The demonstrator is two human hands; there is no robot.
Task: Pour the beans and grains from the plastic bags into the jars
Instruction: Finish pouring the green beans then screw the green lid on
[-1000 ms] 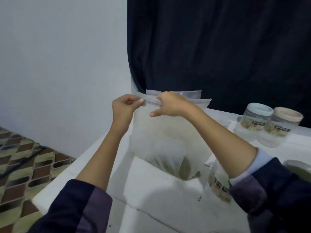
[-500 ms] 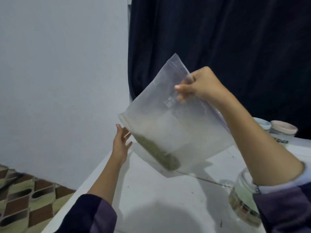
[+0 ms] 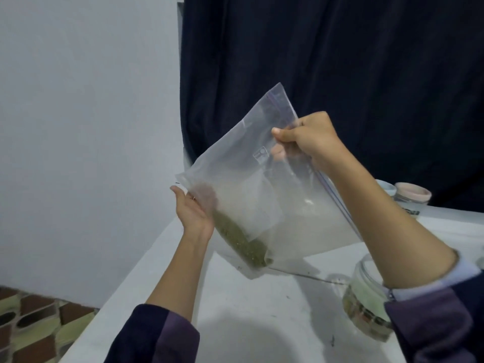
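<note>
Head view: a clear zip-top plastic bag (image 3: 264, 195) hangs tilted above a white table (image 3: 248, 310), its sealed edge with the coloured stripe running from 12 o'clock down toward 4 o'clock. The right hand (image 3: 309, 138), at about 1 o'clock from the picture's middle, pinches the bag near that zip edge, thumb on the near face and fingers curled behind the film. The left hand (image 3: 193, 210), at about 9 o'clock from the bag's middle, lies with straight, relaxed fingers against the bag's lower left corner, palm toward the plastic. A small heap of green grains (image 3: 241, 242) sits along the bag's lowest edge, at 7 o'clock within it. An open glass jar (image 3: 366, 299) stands on the table at 4 o'clock, partly behind the right forearm. Two lidded jars (image 3: 411, 196) stand well apart from it at 3 o'clock, close together by a dark curtain (image 3: 340, 61). A pale wall (image 3: 78, 113) fills the left, patterned floor tiles (image 3: 34, 318) at 8 o'clock.
</note>
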